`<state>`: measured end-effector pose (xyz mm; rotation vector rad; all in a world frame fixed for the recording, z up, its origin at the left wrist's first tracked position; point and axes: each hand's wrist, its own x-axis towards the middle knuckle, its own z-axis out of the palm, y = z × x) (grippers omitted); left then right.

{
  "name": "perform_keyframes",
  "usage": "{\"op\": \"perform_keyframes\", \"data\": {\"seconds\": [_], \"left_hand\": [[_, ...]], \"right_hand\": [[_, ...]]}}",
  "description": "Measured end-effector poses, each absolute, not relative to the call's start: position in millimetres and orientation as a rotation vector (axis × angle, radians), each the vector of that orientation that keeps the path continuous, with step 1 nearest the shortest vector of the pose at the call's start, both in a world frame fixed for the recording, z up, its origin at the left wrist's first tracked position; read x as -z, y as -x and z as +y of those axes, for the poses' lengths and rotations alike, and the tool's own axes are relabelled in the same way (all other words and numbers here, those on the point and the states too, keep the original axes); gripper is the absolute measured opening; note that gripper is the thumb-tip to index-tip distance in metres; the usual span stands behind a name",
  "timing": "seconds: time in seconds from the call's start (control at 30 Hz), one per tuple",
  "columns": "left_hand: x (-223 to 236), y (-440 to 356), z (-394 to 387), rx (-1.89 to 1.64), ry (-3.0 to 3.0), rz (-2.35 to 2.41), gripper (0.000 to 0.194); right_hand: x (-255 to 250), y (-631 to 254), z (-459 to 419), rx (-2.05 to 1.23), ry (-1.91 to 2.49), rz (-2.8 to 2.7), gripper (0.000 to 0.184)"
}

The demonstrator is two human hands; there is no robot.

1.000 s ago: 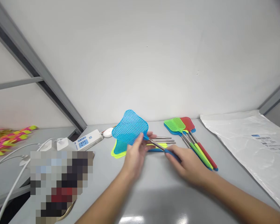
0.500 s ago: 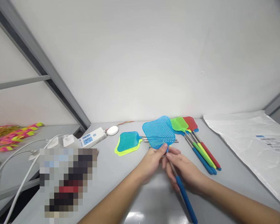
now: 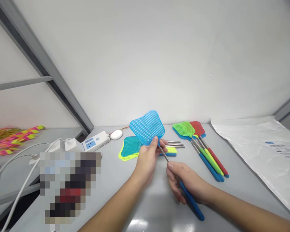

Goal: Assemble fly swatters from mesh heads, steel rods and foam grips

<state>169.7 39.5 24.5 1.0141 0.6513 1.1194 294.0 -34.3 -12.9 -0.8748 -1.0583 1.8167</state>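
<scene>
A blue fly swatter (image 3: pixel 148 126) is raised above the table, its mesh head up and to the left and its blue handle down to the right. My left hand (image 3: pixel 147 159) pinches it where the head meets the metal rod. My right hand (image 3: pixel 187 178) is wrapped round the rod just above the blue grip. Behind my left hand lie a teal swatter head (image 3: pixel 130 145) and a yellow one (image 3: pixel 123 157) beneath it. Several bare metal rods (image 3: pixel 175 144) lie near them, with yellow and blue handles (image 3: pixel 170 152) partly hidden by my fingers.
Several assembled swatters (image 3: pixel 203 149) in green, red and blue lie to the right. A white plastic bag (image 3: pixel 258 148) covers the table's right side. On the left are a power strip (image 3: pixel 96 141), a round white puck (image 3: pixel 116 134), white cables (image 3: pixel 19 193) and a pixelated patch.
The swatter head has moved up and left with my left hand. My hands are farther apart, and more of the metal rod shows between them.
</scene>
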Motion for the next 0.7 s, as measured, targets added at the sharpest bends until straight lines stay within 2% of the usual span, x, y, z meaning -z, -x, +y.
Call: {"op": "perform_keyframes", "data": {"seconds": [0.27, 0.37, 0.53, 0.7], "left_hand": [[-30, -160, 52, -1.316, -0.896, 0.677, 0.033], [-21, -164, 45, -1.251, -1.012, 0.679, 0.036], [-6, -176, 26, -0.94, -1.255, 0.607, 0.043], [-12, -174, 29, -1.09, -1.173, 0.594, 0.041]], "right_hand": [[9, -298, -35, -1.879, 0.91, -1.122, 0.04], [10, -301, -36, -1.927, 0.917, -1.094, 0.041], [13, -303, -33, -1.887, 0.895, -1.012, 0.042], [10, -303, -32, -1.911, 0.879, -1.052, 0.04]]}}
